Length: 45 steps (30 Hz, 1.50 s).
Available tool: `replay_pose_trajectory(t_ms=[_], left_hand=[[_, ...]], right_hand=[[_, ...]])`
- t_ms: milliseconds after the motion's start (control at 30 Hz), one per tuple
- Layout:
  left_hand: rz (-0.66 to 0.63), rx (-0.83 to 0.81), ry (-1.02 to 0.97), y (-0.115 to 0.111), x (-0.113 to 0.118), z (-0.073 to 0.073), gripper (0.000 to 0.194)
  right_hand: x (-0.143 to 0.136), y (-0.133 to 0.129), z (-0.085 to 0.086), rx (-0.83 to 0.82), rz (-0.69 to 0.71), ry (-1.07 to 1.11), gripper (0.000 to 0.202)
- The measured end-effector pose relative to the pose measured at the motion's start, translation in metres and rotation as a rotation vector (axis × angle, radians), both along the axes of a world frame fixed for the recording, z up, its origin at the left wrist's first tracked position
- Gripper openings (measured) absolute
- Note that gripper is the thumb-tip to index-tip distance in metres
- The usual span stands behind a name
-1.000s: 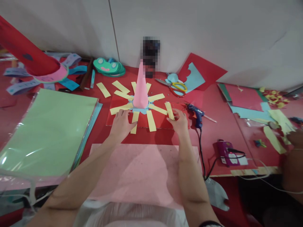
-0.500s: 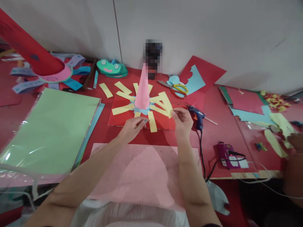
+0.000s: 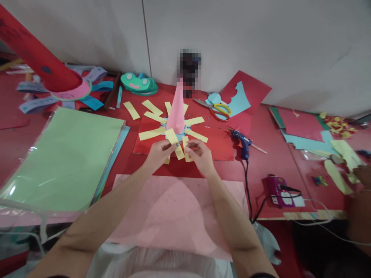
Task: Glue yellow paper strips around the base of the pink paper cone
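Note:
A yellow paper strip [image 3: 172, 136] is held between my two hands, in front of a pink paper cone [image 3: 176, 116]. My left hand [image 3: 158, 154] pinches the strip from the left, thumb on top. Closed at its right edge is my right hand [image 3: 202, 156], its fingertips partly hiding another yellow strip underneath. The cone stands upright on a light blue scalloped paper base [image 3: 188, 126]. Other yellow strips, such as the right-hand one [image 3: 197, 135], spread out around this base like rays over a red board [image 3: 220, 144].
To the right lie a blue glue gun [image 3: 242, 143] with its cord and a purple power box [image 3: 278, 191]. Scissors [image 3: 216, 108] lie behind. Wrapped green paper [image 3: 66, 158] is on the left, pink paper [image 3: 174, 208] in front. Another person's hand [image 3: 362, 175] is far right.
My right hand has brought the yellow strip leftward and nearer to me, from the cone's right side to its front. My left hand has closed on the strip.

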<state>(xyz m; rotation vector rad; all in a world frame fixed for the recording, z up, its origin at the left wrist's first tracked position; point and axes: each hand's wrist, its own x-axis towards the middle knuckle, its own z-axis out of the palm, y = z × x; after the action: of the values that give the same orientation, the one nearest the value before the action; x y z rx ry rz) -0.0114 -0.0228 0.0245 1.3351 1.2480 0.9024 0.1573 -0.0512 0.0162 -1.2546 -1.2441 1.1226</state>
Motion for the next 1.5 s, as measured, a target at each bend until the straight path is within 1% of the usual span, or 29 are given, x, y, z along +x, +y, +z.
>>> replay_pose_trajectory(t_ms=[33,100,167,233,367,533,600,667,733,800,867,967,1067,1133,1233,1300,1367,1433,1500], left_hand=[[-0.006,0.014,0.016,0.0,0.0,0.0,0.041],[-0.021,0.033,0.04,0.0,-0.001,0.0,0.04],[-0.045,0.041,0.055,-0.001,-0.001,0.001,0.042],[-0.069,0.053,0.046,-0.002,-0.001,0.003,0.042],[-0.071,0.074,0.003,0.0,-0.001,0.004,0.037],[-0.066,0.093,0.04,0.003,-0.002,0.001,0.036],[-0.087,0.083,0.051,0.001,-0.001,0.001,0.035],[-0.131,0.045,0.062,-0.001,0.0,0.002,0.032],[-0.181,0.007,0.079,-0.003,0.001,0.004,0.03],[-0.204,-0.006,0.095,-0.003,0.002,0.005,0.028],[-0.157,0.032,0.1,-0.002,0.001,0.005,0.027],[-0.015,0.099,0.104,0.003,-0.004,0.001,0.023],[0.079,0.094,0.112,0.009,-0.011,-0.004,0.021],[0.085,0.088,0.106,0.011,-0.014,-0.006,0.02],[0.039,0.104,0.124,0.011,-0.015,-0.006,0.024],[0.019,0.146,0.242,0.007,-0.013,-0.004,0.029],[0.014,0.215,0.454,0.003,-0.01,-0.001,0.03],[-0.01,0.267,0.689,-0.001,-0.007,0.001,0.023],[-0.056,0.283,0.879,-0.005,-0.004,0.001,0.017]], right_hand=[[0.001,0.0,0.0,-0.029,0.014,-0.021,0.024],[0.001,0.0,0.0,-0.08,0.088,-0.063,0.025],[0.0,-0.001,-0.001,-0.102,0.15,-0.108,0.024],[-0.002,-0.002,-0.001,-0.103,0.167,-0.147,0.023],[-0.002,-0.002,0.0,-0.109,0.152,-0.162,0.023],[0.001,-0.001,0.0,-0.118,0.174,-0.179,0.028],[0.003,-0.001,0.0,-0.116,0.153,-0.177,0.03],[0.004,0.0,0.001,-0.106,0.104,-0.158,0.032],[0.005,0.001,0.001,-0.091,0.069,-0.142,0.031],[0.007,0.001,0.0,-0.074,0.048,-0.132,0.03],[0.008,0.002,-0.001,-0.071,0.008,-0.108,0.03],[0.011,0.004,-0.003,-0.089,-0.08,-0.042,0.035],[0.012,0.005,-0.004,-0.097,-0.115,0.002,0.039],[0.013,0.005,-0.004,-0.102,-0.111,0.001,0.038],[0.012,0.004,-0.003,-0.11,-0.088,-0.008,0.037],[0.011,0.004,-0.003,-0.111,-0.08,0.0,0.037],[0.011,0.005,-0.004,-0.109,-0.081,0.012,0.037],[0.011,0.005,-0.005,-0.106,-0.084,0.007,0.037],[0.01,0.006,-0.005,-0.103,-0.086,-0.009,0.038]])
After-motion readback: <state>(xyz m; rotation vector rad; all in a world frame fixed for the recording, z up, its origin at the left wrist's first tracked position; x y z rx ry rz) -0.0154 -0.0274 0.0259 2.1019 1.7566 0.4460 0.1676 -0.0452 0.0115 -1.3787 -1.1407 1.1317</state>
